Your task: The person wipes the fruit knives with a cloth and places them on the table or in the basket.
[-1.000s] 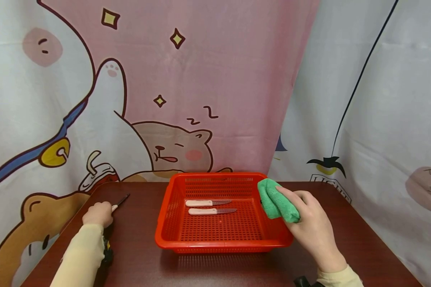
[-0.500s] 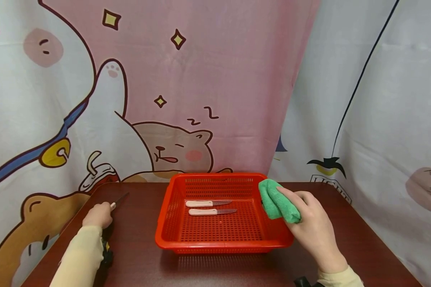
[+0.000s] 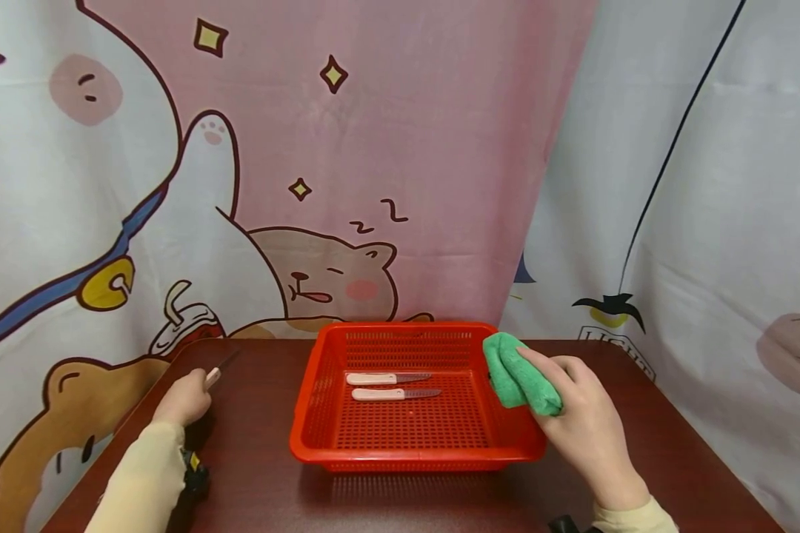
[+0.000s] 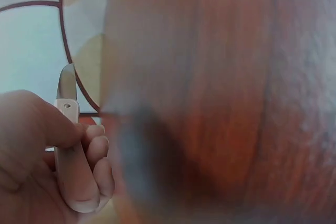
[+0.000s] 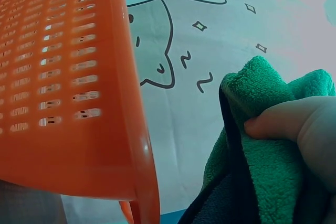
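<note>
My left hand (image 3: 184, 400), at the left of the table, grips a small knife by its pale handle (image 4: 74, 174). The knife's blade (image 4: 66, 83) points away from me, tip toward the back of the table. In my right hand (image 3: 583, 422) is a folded green cloth (image 3: 521, 376), pinched between thumb and fingers over the right rim of the red basket (image 3: 416, 457). The right wrist view shows the thumb pressed into the cloth's dark-edged folds. Two more knives with pale handles, an upper knife (image 3: 371, 379) and a lower knife (image 3: 378, 394), lie side by side in the basket.
The basket stands mid-table on the dark brown table (image 3: 253, 474). A printed curtain (image 3: 413, 148) with cartoon animals hangs right behind the table and along its sides. A dark strap device (image 3: 195, 470) sits at the left wrist.
My left hand has turned and lifted slightly, so more of the knife's handle shows and the blade has swung up a little. The right hand with the cloth stays nearly still.
</note>
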{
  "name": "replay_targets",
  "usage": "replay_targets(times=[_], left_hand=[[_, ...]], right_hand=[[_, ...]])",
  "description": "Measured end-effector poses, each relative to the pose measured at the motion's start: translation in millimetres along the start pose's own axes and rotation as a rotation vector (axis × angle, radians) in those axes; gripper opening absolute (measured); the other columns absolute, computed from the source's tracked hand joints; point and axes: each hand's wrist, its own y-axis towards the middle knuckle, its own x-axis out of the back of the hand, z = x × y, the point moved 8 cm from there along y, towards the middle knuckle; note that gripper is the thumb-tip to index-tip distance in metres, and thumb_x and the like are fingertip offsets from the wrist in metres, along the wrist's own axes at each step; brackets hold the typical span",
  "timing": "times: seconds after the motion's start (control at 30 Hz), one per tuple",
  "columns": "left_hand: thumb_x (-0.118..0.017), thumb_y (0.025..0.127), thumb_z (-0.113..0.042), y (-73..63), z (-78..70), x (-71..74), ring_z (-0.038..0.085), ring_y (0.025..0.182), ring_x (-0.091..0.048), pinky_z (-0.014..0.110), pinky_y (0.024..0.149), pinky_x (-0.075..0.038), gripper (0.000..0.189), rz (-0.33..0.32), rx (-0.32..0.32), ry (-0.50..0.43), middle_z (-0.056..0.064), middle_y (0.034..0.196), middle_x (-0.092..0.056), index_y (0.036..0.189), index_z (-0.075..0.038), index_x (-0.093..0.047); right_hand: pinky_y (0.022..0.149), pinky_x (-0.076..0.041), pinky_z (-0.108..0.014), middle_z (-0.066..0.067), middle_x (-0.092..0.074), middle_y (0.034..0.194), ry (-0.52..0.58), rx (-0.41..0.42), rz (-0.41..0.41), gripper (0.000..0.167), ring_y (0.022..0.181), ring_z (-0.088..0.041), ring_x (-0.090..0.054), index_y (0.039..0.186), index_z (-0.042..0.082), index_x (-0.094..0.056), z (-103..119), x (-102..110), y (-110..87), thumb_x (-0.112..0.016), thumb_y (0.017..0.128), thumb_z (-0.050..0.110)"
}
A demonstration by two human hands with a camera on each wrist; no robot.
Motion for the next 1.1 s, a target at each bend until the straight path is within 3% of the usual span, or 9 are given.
replay_targets(times=[0.17,0.4,0.7,0.8,1.1], left_hand=[[-0.056,0.09,0.001,-1.3,-15.1,6.2,0.032,0.076,-0.057,0.052,0.069,-0.049,0.018,-0.044,-0.041,-0.063,0.022,0.09,-0.061,0.104,0.01,-0.051],[-0.055,0.095,-0.004,-4.3,-43.9,16.1,0.024,0.073,-0.052,0.038,0.062,-0.042,0.017,-0.096,-0.091,-0.173,0.015,0.09,-0.063,0.108,0.007,-0.054],[-0.049,0.105,-0.016,-10.8,-88.1,25.7,0.022,0.07,-0.055,0.034,0.058,-0.049,0.024,-0.087,-0.08,-0.445,0.012,0.087,-0.059,0.115,0.005,-0.052],[-0.049,0.106,-0.018,-12.5,-102.9,29.7,0.019,0.068,-0.054,0.032,0.057,-0.049,0.025,-0.081,-0.097,-0.499,0.01,0.087,-0.058,0.115,0.004,-0.053],[-0.051,0.105,-0.022,-24.9,-153.1,41.2,0.024,0.069,-0.054,0.029,0.057,-0.049,0.027,-0.072,-0.174,-0.588,0.009,0.085,-0.057,0.116,0.003,-0.055]], right_hand=[[0.071,-0.044,-0.038,-0.009,-0.058,0.101,0.001,-0.001,0.0,0.079,0.089,-0.023,-0.055,0.13,0.02,-0.066,1,0,0.1,-0.079,0.06,-0.012],[0.07,-0.044,-0.037,-0.009,-0.058,0.102,0.01,0.005,-0.003,0.081,0.089,-0.022,-0.054,0.131,0.021,-0.066,3,-1,0.7,-0.078,0.059,-0.013],[0.072,-0.042,-0.034,-0.008,-0.058,0.102,0.029,0.029,-0.022,0.077,0.089,-0.022,-0.055,0.13,0.02,-0.066,8,-2,3.6,-0.076,0.061,-0.012],[0.072,-0.042,-0.034,-0.008,-0.058,0.102,0.033,0.035,-0.025,0.076,0.089,-0.022,-0.055,0.131,0.02,-0.066,9,-3,4.9,-0.076,0.062,-0.011],[0.076,-0.041,-0.033,-0.009,-0.059,0.104,0.081,0.05,-0.043,0.072,0.093,-0.024,-0.056,0.13,0.02,-0.066,18,-3,10.7,-0.073,0.065,-0.01]])
